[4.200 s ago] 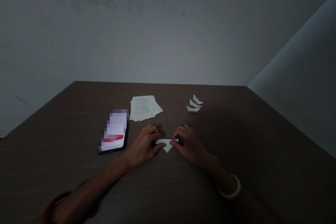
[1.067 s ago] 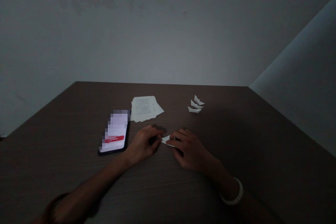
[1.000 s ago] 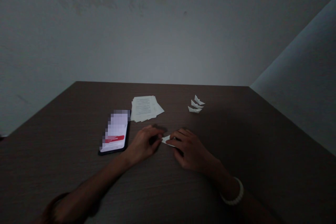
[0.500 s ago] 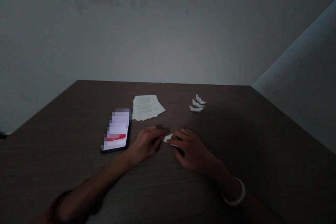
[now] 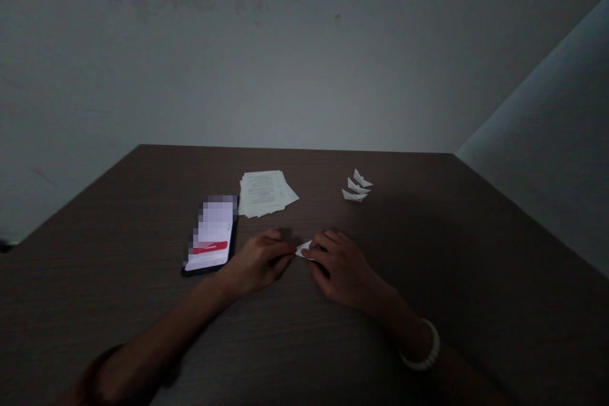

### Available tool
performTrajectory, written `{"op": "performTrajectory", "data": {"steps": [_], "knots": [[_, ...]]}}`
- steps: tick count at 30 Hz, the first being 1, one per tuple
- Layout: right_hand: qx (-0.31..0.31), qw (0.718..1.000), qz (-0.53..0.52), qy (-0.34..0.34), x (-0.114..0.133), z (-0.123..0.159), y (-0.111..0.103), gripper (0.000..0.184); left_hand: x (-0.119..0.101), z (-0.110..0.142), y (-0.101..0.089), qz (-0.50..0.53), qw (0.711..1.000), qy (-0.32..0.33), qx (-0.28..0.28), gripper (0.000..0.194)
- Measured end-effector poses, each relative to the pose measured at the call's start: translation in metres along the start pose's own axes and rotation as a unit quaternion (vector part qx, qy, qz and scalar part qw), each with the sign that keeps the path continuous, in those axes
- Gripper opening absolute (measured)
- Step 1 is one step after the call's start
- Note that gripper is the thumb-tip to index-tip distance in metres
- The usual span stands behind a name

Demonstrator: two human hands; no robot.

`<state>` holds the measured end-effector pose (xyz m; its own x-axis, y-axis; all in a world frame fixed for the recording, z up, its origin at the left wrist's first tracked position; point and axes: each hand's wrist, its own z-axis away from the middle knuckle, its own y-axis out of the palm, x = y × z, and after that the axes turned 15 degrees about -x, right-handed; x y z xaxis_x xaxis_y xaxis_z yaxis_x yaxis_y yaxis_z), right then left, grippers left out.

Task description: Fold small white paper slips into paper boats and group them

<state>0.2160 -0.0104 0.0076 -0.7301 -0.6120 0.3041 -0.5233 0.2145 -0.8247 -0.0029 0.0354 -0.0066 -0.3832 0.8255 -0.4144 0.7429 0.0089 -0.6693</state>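
A small folded white paper (image 5: 303,247) lies on the dark wooden table (image 5: 428,254), mostly hidden under my fingers. My left hand (image 5: 259,261) pinches its left end with the fingers curled. My right hand (image 5: 340,269) presses on the paper from the right, fingers bent over it. A white bead bracelet (image 5: 421,350) sits on my right wrist. Both forearms rest on the table.
A phone (image 5: 212,235) with a lit screen lies left of my hands. A stack of printed paper slips (image 5: 264,192) sits behind them. Three small folded paper boats (image 5: 356,186) stand at the back right. Grey walls close in behind and on the right.
The paper showed a long strip with a point 4.2 s ago; now only a small corner shows. My right hand has slid over it, and both hands have drawn closer together.
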Motion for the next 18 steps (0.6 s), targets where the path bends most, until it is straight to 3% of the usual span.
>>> {"op": "performTrajectory", "data": {"steps": [10,18], "knots": [[-0.007,1.000,-0.006,0.001,0.0008,-0.0007,0.0012,0.022,-0.0017,0.0018,-0.0031,-0.008,0.999,-0.011,-0.048,0.019],[-0.005,1.000,-0.004,0.002,0.0032,-0.0014,0.0012,0.025,-0.0031,0.0008,-0.0035,0.008,1.000,0.002,-0.029,0.016]]}}
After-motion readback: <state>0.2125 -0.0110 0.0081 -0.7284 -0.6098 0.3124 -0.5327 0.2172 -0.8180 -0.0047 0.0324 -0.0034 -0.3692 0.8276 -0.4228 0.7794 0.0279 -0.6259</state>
